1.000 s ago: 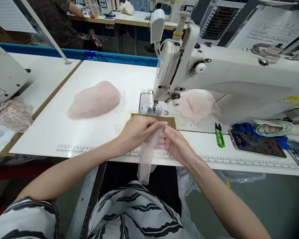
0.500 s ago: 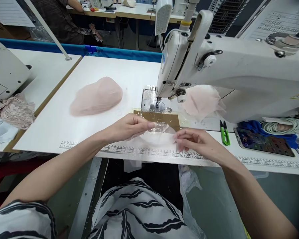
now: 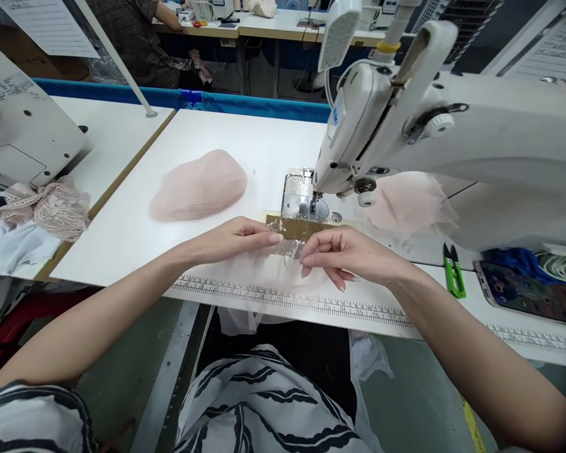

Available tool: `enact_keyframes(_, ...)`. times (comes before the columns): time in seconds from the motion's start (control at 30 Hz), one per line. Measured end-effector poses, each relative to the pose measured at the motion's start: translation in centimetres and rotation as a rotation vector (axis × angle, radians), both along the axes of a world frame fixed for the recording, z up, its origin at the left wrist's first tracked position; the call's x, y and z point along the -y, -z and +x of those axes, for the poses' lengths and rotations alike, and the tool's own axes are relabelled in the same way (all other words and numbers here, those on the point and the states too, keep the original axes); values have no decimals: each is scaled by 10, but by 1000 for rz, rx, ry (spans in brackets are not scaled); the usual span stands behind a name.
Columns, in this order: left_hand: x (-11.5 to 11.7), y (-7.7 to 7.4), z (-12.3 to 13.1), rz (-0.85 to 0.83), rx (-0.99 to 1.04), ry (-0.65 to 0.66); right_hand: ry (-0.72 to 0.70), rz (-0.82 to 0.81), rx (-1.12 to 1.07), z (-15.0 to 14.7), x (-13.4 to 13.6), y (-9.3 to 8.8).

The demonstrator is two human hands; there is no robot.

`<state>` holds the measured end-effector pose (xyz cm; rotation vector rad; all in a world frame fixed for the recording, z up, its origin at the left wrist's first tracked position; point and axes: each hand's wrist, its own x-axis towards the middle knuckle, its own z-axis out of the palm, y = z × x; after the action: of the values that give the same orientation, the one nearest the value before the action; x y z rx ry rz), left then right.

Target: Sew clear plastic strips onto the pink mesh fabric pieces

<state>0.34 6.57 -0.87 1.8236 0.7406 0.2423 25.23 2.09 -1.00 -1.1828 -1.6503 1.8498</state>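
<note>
My left hand point(image 3: 238, 240) pinches a piece of sheer pale fabric point(image 3: 277, 272) between thumb and fingers, just in front of the sewing machine's needle plate. My right hand point(image 3: 340, 255) is closed, thumb against fingers, at the right side of the same fabric; its exact grip on the edge is hard to make out. The fabric is almost see-through and hangs over the table's printed ruler. Behind the hands lies a brown strip point(image 3: 290, 226) under clear tape. The presser foot point(image 3: 315, 204) of the sewing machine point(image 3: 353, 119) stands beyond it, with no fabric visible under it.
A pile of pink sheer pieces point(image 3: 200, 189) lies left on the white table, and another pink pile point(image 3: 408, 202) sits under the machine arm. Green thread snips point(image 3: 454, 274) and a phone point(image 3: 531, 292) lie on the right. Lace point(image 3: 61, 207) is at far left. Another person point(image 3: 132, 41) sits behind.
My right hand has moved left, closer to my left hand, and the gap between them has narrowed. The whole view has shifted slightly, moving the machine rightward in the picture.
</note>
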Motion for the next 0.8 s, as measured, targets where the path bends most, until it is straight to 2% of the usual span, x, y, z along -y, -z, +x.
enact_keyframes(0.1,2,1,15,76,-18,-83,-22,-2,30,0,-12,-4)
enact_keyframes(0.23,2,6,38,82,26,-220,8,8,87,8,-28,-3)
enact_keyframes(0.37,-10,13,51,258,-58,-234,67,110,195,17,-36,4)
enact_keyframes(0.5,-20,20,56,380,-101,-248,175,276,305,18,-30,16)
enact_keyframes(0.6,-20,29,58,455,-44,-235,276,480,326,16,-21,25)
enact_keyframes(0.7,-18,40,58,571,32,-210,314,667,356,16,-15,31)
enact_keyframes(0.8,-17,49,56,727,66,-250,335,767,343,16,-13,34)
